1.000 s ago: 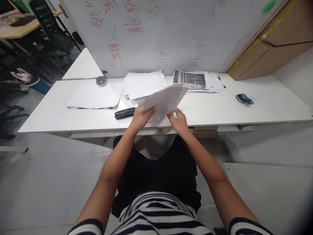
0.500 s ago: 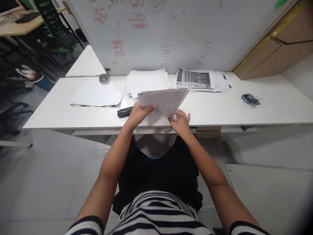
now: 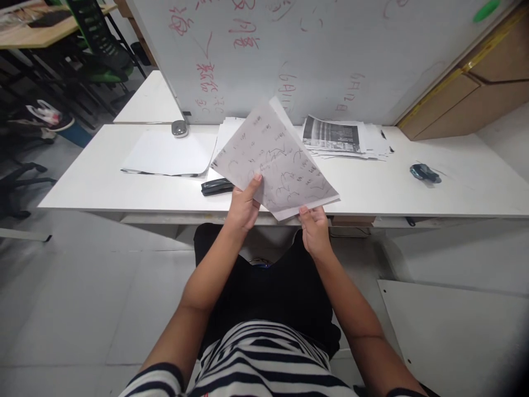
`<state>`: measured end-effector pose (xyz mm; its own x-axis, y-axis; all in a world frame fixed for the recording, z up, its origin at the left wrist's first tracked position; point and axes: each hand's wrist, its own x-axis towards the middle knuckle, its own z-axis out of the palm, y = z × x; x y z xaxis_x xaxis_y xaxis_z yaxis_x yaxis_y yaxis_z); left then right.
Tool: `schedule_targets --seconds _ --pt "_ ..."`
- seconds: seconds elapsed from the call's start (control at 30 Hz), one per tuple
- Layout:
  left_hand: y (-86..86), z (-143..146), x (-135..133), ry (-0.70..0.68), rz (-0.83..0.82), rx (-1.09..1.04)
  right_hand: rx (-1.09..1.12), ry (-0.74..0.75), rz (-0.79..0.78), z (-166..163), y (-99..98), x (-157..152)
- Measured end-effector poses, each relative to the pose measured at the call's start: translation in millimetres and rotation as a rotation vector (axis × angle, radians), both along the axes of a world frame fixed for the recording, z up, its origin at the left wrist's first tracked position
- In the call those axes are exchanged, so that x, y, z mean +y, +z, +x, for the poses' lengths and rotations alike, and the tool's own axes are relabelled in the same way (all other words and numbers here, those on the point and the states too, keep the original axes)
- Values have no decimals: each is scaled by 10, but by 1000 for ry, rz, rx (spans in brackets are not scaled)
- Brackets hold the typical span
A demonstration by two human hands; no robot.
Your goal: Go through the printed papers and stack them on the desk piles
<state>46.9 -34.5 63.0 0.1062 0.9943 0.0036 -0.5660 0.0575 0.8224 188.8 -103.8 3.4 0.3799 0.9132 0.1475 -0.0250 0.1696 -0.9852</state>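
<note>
Handwritten sheets of paper (image 3: 275, 160), turned cornerwise, are held up over the front of the desk. My left hand (image 3: 244, 207) pinches their lower left edge, thumb on top. At the lower right edge my right hand (image 3: 314, 226) grips them too, its thumb over the front and the other fingers behind. Left of the sheets a black stapler (image 3: 215, 186) lies on the desk, its right end close to my left hand. Behind the raised sheets is a paper stack (image 3: 231, 129), partly hidden.
On the white desk (image 3: 372, 190) a printed stack (image 3: 330, 135) lies right of centre, loose white sheets (image 3: 167, 154) at left with a small grey device (image 3: 179, 128) behind. A dark blue object (image 3: 425, 173) sits far right. A whiteboard (image 3: 322, 60) and cardboard boxes (image 3: 450, 99) stand at the back.
The sheets have been turned and tilted so their written face shows toward me. My right hand, which had its fingers loosely at the lower edge, now grips them. Both hands have come slightly nearer.
</note>
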Motion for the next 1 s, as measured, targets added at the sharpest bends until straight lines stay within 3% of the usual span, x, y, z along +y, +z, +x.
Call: schedule_targets --seconds 0.13,0.23,0.37,0.47,0.57,0.67,0.83,1.0 --pt "-201 125 -148 -29 -67 -21 -30 -159 -93 -6 -33 -57" --pt "-335 -11 -139 107 64 187 -116 -233 -218 283 -110 -79" --pt "-337 -520 79 315 396 797 -251 -196 -441 799 -213 -196" --pt "-280 -905 343 161 565 1436 -124 -123 -522 1012 -220 -317" --pt "-268 -1105 574 22 522 1775 -20 -120 -570 1045 -185 -382" --pt "-275 -1147 681 -49 463 1829 -74 -129 -605 1009 -168 -384" --pt "-212 -1152 664 -96 425 1699 -73 -126 -519 906 -179 -311" --pt "-150 -1185 670 -186 403 1648 -248 -56 -477 661 -154 -156"
